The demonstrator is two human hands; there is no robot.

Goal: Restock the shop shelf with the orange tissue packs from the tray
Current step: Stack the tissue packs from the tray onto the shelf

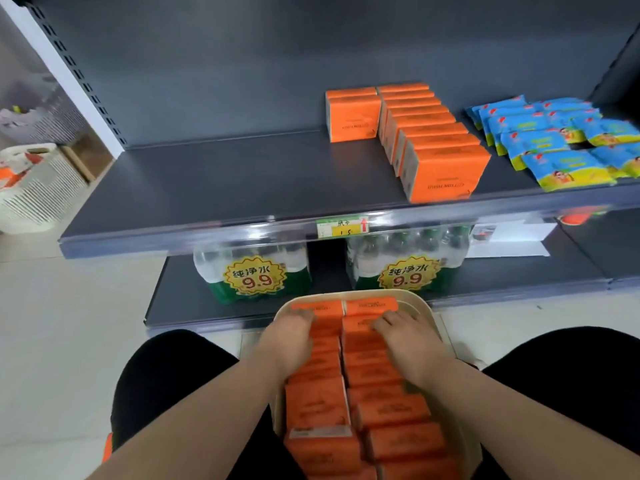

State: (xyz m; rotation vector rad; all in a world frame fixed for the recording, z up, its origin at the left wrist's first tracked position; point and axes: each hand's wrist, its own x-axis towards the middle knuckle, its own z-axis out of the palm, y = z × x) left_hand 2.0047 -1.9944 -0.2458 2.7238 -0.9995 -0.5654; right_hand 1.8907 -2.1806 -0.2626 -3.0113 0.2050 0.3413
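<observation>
A cream tray [420,303] on my lap holds two rows of orange tissue packs [317,407]. My left hand [289,341] lies on the left row, its fingers curled over a pack near the far end. On the right row, my right hand [408,336] curls its fingers round a pack. On the grey shelf [225,178] stand more orange packs: a full row [436,147] running front to back, and two packs [353,114] at the back beside it.
Blue and yellow snack packets [554,140] lie right of the orange packs. Bundles of water bottles [256,275] stand on the lower shelf behind the tray. A white basket [38,188] sits on the floor at left. A price tag [343,227] marks the shelf edge.
</observation>
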